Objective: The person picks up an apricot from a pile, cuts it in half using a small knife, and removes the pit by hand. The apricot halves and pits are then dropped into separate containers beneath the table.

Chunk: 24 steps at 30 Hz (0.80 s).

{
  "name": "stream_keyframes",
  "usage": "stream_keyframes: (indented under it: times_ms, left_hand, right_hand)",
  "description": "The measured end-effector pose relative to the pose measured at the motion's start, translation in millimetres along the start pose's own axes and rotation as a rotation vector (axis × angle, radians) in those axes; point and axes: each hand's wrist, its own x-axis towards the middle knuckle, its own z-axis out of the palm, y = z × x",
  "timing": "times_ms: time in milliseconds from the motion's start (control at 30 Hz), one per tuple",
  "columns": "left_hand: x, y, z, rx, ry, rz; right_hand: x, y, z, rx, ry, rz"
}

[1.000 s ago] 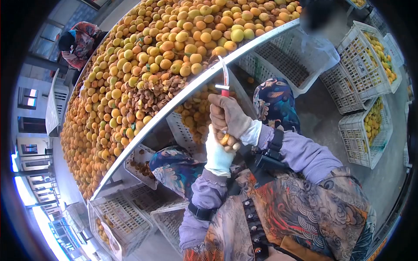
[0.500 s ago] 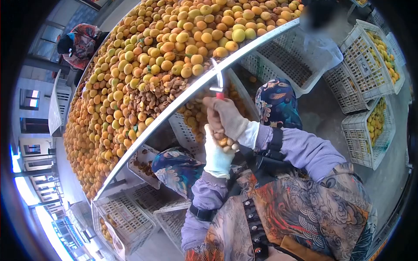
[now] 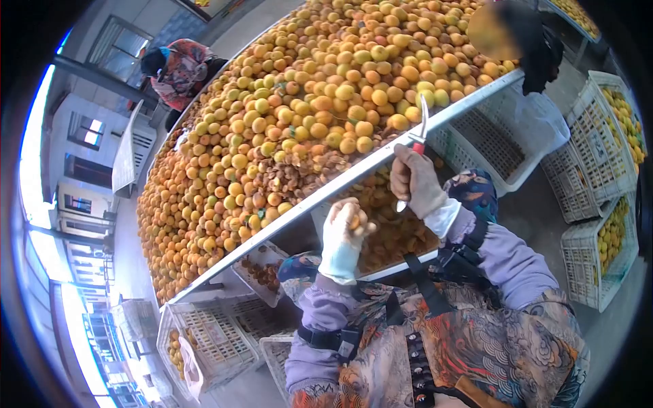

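Note:
My right hand (image 3: 416,182), gloved and closed, grips a knife (image 3: 423,124) with a red handle and a curved metal blade pointing up beside the table edge. A silver tip shows below that fist. My left hand (image 3: 341,239), in a white glove, is curled around an apricot (image 3: 356,222), mostly covered by the fingers. The two hands are apart. Beneath them stands a crate of opened apricot pieces (image 3: 398,241). Whole apricots (image 3: 306,109) are heaped on the table in front, with a brown pile of pits (image 3: 292,175) near its rim.
The white table edge (image 3: 326,192) runs diagonally before me. Plastic crates (image 3: 204,333) stand at lower left, and stacked crates of yellow fruit (image 3: 598,149) at right. One person (image 3: 180,71) works at the far left side; another person's dark sleeve (image 3: 537,64) is at upper right.
My hands were together and have separated: the right has moved right with the knife, the left holds the apricot lower down. The view has also shifted.

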Motion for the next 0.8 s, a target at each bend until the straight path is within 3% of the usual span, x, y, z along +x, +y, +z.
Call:
stream_keyframes:
  times_ms: [233,433,567,633,700,800]
  left_hand:
    - [58,72,3,0.353,0.169,0.377]
    - [75,77,-26,0.486,0.403,0.384]
    - [64,67,-26,0.572,0.359,0.475]
    - [48,63,-21,0.652,0.249,0.349]
    - [36,54,-22,1.162,0.189,0.348]
    - [16,61,-15,1.63,0.114,0.435]
  right_hand:
    - [12,-6,-18,0.007,0.044,0.044]
    - [9,-2,-17,-0.102,0.088,0.115]
    - [10,3,-23,-0.152,0.075,0.194]
    - [12,4,-20,-0.249,0.088,0.212]
    - [9,4,-15,-0.279,0.123,0.215]
    - [11,5,-20,-0.264,0.093,0.216]
